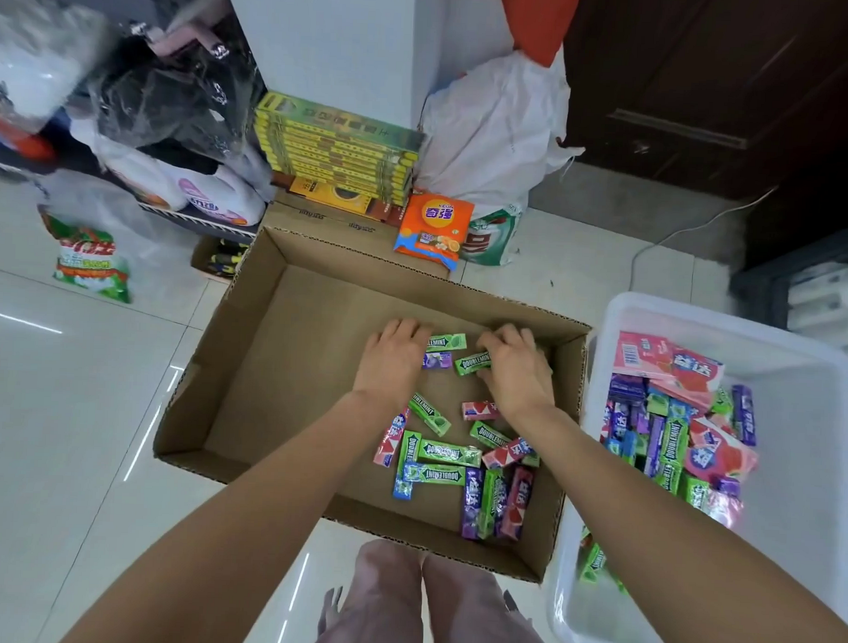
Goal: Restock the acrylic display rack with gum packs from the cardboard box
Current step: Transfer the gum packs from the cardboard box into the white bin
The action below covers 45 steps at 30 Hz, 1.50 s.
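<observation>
An open cardboard box sits on the floor in front of me. Several gum packs in green, purple, pink and blue lie loose in its right half. My left hand reaches into the box, palm down, fingers curled over the ends of a green Doublemint pack and a purple pack. My right hand is beside it, fingers curled round another green Doublemint pack. The acrylic display rack is not in view.
A white plastic bin holding several gum packs stands right of the box. Behind the box are stacked yellow-green cartons, an orange snack bag, white sacks and a dark door. My legs are at the box's near edge on the tiled floor.
</observation>
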### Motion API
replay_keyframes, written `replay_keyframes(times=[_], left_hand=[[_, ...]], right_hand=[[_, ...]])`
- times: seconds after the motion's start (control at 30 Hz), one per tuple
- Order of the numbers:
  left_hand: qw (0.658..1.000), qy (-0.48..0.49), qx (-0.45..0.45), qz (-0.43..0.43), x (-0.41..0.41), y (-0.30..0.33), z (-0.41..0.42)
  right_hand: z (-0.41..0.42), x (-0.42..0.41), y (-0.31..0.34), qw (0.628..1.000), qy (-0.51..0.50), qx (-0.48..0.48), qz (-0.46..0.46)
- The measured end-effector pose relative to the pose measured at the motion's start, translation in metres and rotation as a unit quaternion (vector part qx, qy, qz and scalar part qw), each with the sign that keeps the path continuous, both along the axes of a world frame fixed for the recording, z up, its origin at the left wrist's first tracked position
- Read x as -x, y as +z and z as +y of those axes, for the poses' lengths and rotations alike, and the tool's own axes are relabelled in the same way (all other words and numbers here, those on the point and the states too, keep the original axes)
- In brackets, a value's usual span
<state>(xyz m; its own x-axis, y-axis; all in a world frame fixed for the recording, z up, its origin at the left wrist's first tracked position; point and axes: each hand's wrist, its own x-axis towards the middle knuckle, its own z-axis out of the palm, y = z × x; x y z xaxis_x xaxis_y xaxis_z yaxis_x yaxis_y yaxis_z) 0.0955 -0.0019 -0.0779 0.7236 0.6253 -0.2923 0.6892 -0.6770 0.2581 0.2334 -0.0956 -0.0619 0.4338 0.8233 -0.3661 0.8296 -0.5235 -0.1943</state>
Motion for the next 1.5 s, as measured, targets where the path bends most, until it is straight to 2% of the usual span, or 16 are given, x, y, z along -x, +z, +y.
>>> replay_keyframes(times=[0.1, 0.23, 0.47, 0.67, 0.83, 0.97, 1.13, 1.33, 1.43, 1.5], left_hand=[[0.999, -0.006, 0.002, 0.032, -0.005, 0.005, 0.004], [0.997, 0.047, 0.048, 0.032, 0.006, 0.017, 0.006], [0.981, 0.16, 0.061, -0.096, 0.021, 0.053, -0.006], [0.978, 0.126, 0.076, -0.15, -0.008, 0.087, -0.046], [0.977, 0.077, 0.079, -0.185, -0.057, 0.105, -0.109], [0.984, 0.043, 0.051, -0.164, -0.099, 0.109, -0.163], [0.995, 0.039, 0.017, -0.091, -0.132, 0.091, -0.223], [0.998, 0.063, -0.004, 0.003, -0.145, 0.07, -0.25], [0.998, 0.07, -0.002, -0.002, -0.142, 0.071, -0.248], [0.997, 0.072, -0.006, -0.038, -0.134, 0.076, -0.245]], right_hand=[[-0.002, 0.0, 0.003, 1.0, 0.006, -0.008, 0.014], [-0.005, 0.003, 0.016, 0.998, -0.018, -0.057, 0.037], [-0.017, 0.017, 0.049, 0.983, -0.11, -0.133, 0.056], [-0.052, 0.006, 0.074, 0.963, -0.167, -0.201, 0.062], [-0.114, -0.029, 0.089, 0.94, -0.232, -0.239, 0.071], [-0.174, -0.066, 0.087, 0.929, -0.266, -0.246, 0.078], [-0.231, -0.105, 0.066, 0.951, -0.248, -0.159, 0.089], [-0.248, -0.112, 0.048, 0.971, -0.196, -0.099, 0.092], [-0.244, -0.103, 0.047, 0.973, -0.17, -0.116, 0.104], [-0.24, -0.097, 0.05, 0.971, -0.155, -0.145, 0.11]])
